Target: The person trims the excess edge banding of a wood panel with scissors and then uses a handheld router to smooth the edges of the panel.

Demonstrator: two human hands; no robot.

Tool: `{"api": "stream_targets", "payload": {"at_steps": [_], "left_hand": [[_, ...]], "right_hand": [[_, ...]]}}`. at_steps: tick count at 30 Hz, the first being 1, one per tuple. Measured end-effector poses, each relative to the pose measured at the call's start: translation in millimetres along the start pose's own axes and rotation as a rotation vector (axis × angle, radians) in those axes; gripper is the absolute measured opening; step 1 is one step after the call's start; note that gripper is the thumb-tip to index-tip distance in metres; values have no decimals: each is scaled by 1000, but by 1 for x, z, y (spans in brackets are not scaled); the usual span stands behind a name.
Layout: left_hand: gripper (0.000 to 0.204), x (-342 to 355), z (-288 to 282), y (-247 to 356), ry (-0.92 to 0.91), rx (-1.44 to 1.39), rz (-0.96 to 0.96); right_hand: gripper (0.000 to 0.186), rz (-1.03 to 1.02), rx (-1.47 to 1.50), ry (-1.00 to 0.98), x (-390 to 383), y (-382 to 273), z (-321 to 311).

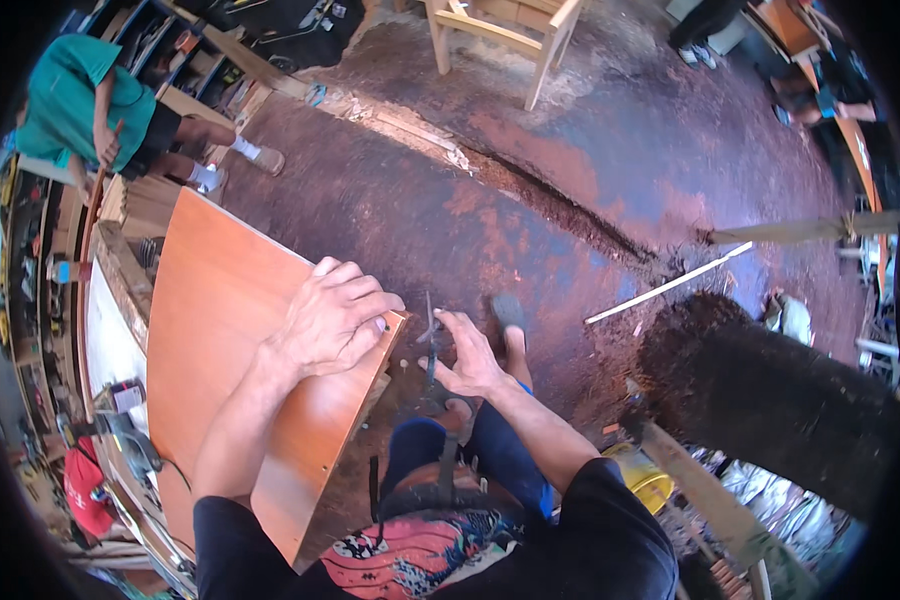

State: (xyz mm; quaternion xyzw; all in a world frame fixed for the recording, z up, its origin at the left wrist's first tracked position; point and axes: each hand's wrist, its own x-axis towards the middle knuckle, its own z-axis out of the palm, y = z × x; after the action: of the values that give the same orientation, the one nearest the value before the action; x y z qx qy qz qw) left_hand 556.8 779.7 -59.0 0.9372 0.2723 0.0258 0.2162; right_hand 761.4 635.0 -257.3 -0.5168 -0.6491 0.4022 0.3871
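Note:
A large orange-brown wooden panel (225, 290) with a curved far edge lies in front of me to the left. My left hand (335, 315) is closed over its right corner, the fingers bent across the edge. Just right of that corner, my right hand (470, 355) is held with thumb and fingers apart. A thin dark strip-like thing (430, 340) shows by the fingertips; I cannot make out its kind or whether the hand touches it. Small dark holes or screws dot the panel's near right edge.
A person in a green shirt (80, 100) stands at the left by a workbench (115, 320). A light wooden stick (670, 283) lies on the stained floor. At the right are a thick dark post (770, 370) and a yellow bucket (642, 480). A wooden frame (500, 35) stands far off.

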Motion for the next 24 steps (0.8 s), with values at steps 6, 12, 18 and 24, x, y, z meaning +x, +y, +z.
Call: {"api": "stream_targets", "payload": {"at_steps": [6, 12, 18, 24], "left_hand": [[26, -2, 2, 1, 32, 28, 30], [26, -4, 6, -4, 33, 43, 40], [25, -6, 6, -2, 41, 28, 23], [34, -6, 13, -9, 78, 31, 63]], "right_hand": [[73, -43, 29, 192, 8, -6, 35], [79, -206, 53, 302, 30, 0, 54], [81, -236, -26, 362, 26, 1, 51], [81, -251, -58, 452, 31, 2, 54]]}}
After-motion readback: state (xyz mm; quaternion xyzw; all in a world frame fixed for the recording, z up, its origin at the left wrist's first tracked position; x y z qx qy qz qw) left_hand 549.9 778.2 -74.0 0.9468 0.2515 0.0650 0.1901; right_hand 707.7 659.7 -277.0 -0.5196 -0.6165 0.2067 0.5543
